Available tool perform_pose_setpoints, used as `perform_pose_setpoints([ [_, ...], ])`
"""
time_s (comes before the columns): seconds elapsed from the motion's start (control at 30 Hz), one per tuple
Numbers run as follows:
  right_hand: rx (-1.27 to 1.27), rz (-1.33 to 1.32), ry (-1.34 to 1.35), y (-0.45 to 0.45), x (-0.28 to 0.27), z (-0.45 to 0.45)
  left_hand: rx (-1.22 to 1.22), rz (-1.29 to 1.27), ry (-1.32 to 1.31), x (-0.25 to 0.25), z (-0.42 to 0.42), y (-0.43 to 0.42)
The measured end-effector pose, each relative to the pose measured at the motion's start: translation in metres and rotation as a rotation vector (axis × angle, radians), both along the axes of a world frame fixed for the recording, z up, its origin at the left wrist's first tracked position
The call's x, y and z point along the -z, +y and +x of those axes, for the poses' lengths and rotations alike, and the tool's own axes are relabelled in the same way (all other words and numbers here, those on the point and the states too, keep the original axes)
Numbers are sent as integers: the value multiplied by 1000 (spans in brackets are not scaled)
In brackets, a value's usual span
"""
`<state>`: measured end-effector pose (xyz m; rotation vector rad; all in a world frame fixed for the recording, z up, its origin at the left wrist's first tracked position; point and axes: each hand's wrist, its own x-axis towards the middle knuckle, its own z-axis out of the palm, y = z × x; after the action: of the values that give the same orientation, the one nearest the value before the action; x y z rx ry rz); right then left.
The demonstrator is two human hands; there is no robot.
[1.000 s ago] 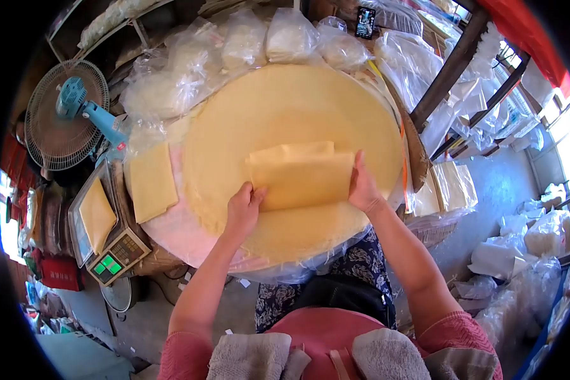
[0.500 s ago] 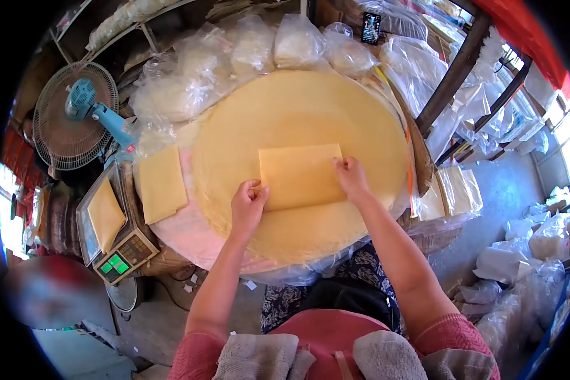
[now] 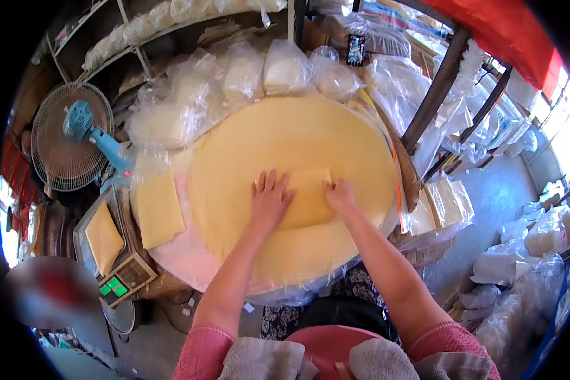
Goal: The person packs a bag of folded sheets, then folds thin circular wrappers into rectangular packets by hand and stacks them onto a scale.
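A large round stack of thin yellowish sheets point(image 3: 247, 136) covers the middle of the work surface. On top of it lies a rectangular folded sheet point(image 3: 307, 206) of the same colour. My left hand point(image 3: 271, 201) rests flat on its left part, fingers spread. At the right edge, my right hand point(image 3: 341, 196) has its fingers pinched on the folded sheet near its upper corner. A flat rectangular pile of folded sheets point(image 3: 158, 212) sits left of the round stack.
A digital scale point(image 3: 128, 278) at the left carries another folded sheet point(image 3: 104, 237). Behind it stands a fan point(image 3: 76, 133). Clear plastic bags point(image 3: 242, 73) line the far edge, with a phone point(image 3: 356, 49) upright beyond. A dark post point(image 3: 437, 88) slants at the right.
My left hand has gone from pinching the folded sheet's left edge to lying spread on top of it. My right hand stays at the right edge. The camera view has shifted upward.
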<state>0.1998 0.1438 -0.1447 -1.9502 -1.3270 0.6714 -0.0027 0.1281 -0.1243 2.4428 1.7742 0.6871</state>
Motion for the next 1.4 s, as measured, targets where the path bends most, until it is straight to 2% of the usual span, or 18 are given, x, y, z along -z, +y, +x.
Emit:
perform_pose_setpoints([
  [0.23,-44,-111,217,-6,-17,3,14,10,0,1,0,3],
  [0.33,-118,51,-181,-23,-48,-4,-16,-25,11,-4,1,2],
  [0.43,-462,372,-662,-27,-61,-16,-29,-30,27,-1,2,1],
  [0.53,-698,313,-711,-26,-50,-22,-54,-49,41,3,4,3],
  [0.63,-664,331,-774,-22,-23,-23,-61,-123,57,1,8,4],
  [0.77,-685,145,-824,-16,-26,-30,12,-209,6,-4,0,3],
  [0.8,-698,120,-803,-16,-32,-30,40,-234,-127,3,-4,12],
  [0.87,-712,253,-849,-16,-22,-25,24,-135,-382,1,-40,8],
  [0.97,-640,133,-905,-34,-49,-36,-147,407,-543,-23,-129,-8],
  [1.0,-591,54,-901,-43,-61,-41,-325,532,-417,-43,-175,-19],
  [1.03,-534,-28,-898,-50,-65,-43,-498,585,-547,-74,-210,-45],
  [1.07,-590,9,-860,-55,-60,-38,-707,630,-310,-96,-260,-66],
  [1.1,-644,47,-821,-61,-53,-30,-937,661,-113,-77,-323,-72],
  [1.13,-695,85,-781,-67,-47,-24,-1174,664,73,-59,-385,-77],
  [1.17,-689,179,-765,-73,-38,-21,-1386,310,241,-76,-404,-100],
  [1.23,-667,363,-732,-81,-20,-19,-1483,80,-139,-79,-446,-128],
  [1.33,-628,346,-747,-86,-12,-23,-1240,-41,-393,-78,-457,-157],
  [1.4,-633,263,-695,-86,-9,-25,-1055,-138,-106,21,-589,-144],
])
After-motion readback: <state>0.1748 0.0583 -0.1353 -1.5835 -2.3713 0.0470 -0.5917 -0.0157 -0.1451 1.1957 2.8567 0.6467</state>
